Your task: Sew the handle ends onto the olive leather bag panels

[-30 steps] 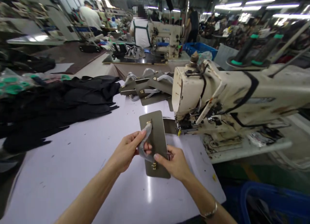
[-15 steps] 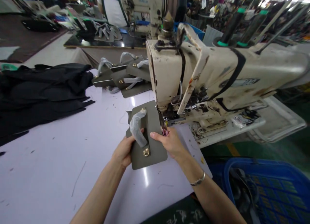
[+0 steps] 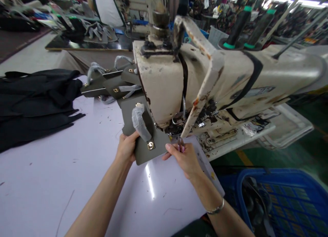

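Note:
An olive-grey bag panel (image 3: 159, 139) lies tilted beside the sewing machine's needle area, its far right part under the machine head. On it sits a carry handle (image 3: 139, 122) wrapped in whitish plastic, with gold-coloured fittings at both ends. My left hand (image 3: 127, 147) grips the panel's left edge, thumb on top and the other fingers hidden below. Closed around small pink-handled thread snips (image 3: 181, 146), my right hand (image 3: 185, 157) is at the panel's lower right corner. Its thumb and a finger point toward that corner; whether they touch it I cannot tell.
The sewing machine (image 3: 164, 83) stands close on the right. More handled panels (image 3: 110, 85) lie behind on the white table (image 3: 94, 182). Black fabric pieces (image 3: 33, 103) are piled at the left. A blue basket (image 3: 246, 173) with dark pieces stands at the lower right.
The panel has shifted away from me and turned, its near edge now slanting. My right hand has come off its right side to the lower corner. The view has turned slightly right.

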A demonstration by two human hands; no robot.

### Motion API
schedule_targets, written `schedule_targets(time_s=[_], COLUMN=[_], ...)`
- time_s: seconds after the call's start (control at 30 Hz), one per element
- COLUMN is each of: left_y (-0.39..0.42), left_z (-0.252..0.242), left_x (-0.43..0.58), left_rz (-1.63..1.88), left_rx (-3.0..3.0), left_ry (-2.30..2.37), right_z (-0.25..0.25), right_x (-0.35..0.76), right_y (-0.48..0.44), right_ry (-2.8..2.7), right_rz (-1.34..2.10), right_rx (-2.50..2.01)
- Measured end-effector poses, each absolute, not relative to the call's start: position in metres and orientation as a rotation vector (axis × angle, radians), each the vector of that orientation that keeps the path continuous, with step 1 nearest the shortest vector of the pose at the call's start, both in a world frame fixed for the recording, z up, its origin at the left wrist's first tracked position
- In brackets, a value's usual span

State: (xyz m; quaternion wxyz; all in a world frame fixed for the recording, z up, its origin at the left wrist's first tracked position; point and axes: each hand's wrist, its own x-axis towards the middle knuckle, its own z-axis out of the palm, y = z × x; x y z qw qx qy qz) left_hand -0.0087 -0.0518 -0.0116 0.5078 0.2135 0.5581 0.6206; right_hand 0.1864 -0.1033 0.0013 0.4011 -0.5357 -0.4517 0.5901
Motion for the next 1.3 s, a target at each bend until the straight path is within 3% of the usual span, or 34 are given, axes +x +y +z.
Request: schedule_targets(time_s=[0.2,1.3], left_y=[-0.035,-0.012], left_z=[-0.008,-0.005], left_x=[-0.006,-0.011], left_rz=[1.475,1.511], left_rx=[0.577,0.819], left_ry=[1.354,1.455], right_z=[-0.008,-0.013], right_x=[0.176,0.110], right_y=[-0.091,-0.085], right_ry=[-0.992,-0.366], right_rz=[1.381,1.238], right_rx=[-1.473,-1.218])
